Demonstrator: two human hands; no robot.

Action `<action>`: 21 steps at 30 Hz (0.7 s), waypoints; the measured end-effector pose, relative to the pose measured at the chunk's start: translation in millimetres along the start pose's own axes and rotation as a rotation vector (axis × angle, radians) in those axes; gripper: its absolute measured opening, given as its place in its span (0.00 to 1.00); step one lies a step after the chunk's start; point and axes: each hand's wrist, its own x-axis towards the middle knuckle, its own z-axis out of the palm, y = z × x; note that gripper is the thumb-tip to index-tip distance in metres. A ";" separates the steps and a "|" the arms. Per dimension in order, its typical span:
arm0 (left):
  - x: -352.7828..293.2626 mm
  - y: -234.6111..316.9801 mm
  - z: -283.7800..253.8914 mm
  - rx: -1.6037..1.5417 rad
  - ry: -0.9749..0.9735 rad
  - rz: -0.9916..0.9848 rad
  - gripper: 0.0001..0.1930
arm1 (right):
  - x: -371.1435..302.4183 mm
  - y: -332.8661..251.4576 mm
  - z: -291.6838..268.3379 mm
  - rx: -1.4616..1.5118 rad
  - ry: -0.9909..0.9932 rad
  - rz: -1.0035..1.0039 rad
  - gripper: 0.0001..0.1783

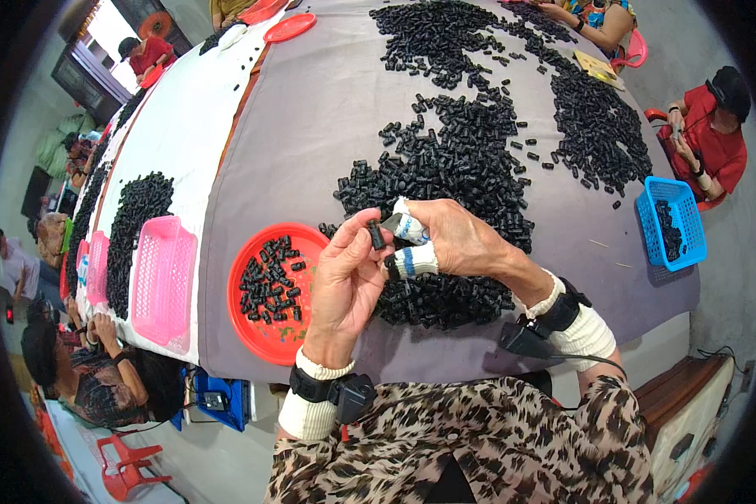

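Note:
My left hand (342,281) pinches a small black cylindrical plastic part (376,235) between thumb and fingers, above the table's near side. Close against it is my right hand (458,238), its thumb and a finger wrapped in white cloth with blue marks. The right fingers are closed at the part; a small greyish thing shows at their tips, too small to name. Below and beyond the hands spreads a large heap of similar black parts (445,168). Left of my left hand, a round red tray (237,281) holds more black parts and some green bits.
A pink basket (164,290) stands to the left on a white-covered table, beside another heap of black parts (139,210). At the right edge is a blue basket (693,220) with parts inside. Co-workers sit around the tables, one in a red shirt (714,139) at right.

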 end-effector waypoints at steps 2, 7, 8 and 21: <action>-0.9 0.3 0.8 -0.005 0.003 -0.005 0.14 | 0.9 -4.2 -1.8 0.004 -0.014 0.007 0.20; 1.2 -3.8 -1.4 0.006 0.042 -0.030 0.14 | 2.8 -2.4 -3.7 0.016 -0.028 0.003 0.20; 2.3 -4.5 -0.9 0.029 0.055 -0.030 0.14 | 3.3 -1.8 -4.6 -0.005 -0.036 -0.003 0.20; 1.7 -7.9 -1.4 0.074 0.066 -0.025 0.13 | 3.3 0.9 -5.7 -0.056 -0.078 -0.012 0.21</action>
